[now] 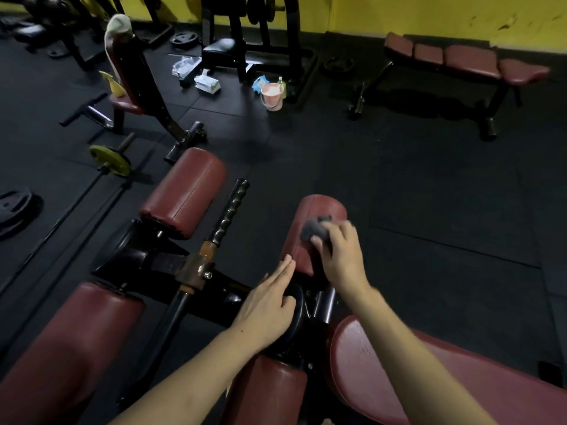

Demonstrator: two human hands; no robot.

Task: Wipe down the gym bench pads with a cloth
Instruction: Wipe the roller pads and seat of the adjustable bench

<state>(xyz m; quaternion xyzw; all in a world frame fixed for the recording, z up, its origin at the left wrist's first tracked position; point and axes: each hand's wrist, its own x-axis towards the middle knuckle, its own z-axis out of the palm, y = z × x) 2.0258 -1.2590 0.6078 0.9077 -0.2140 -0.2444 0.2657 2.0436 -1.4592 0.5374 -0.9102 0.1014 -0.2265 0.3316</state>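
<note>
Near-right seat pad is untouched. Grey cloth — soft, light, bunches easily — is clamped under curled right hand fingers on right roller pad; left hand fingers straight, together, steadying its near end — best gripped wadded.

Open black floor lies to my right of the roller pad, while on its left the ribbed handle bar and the second roller pad crowd the gap.
</note>
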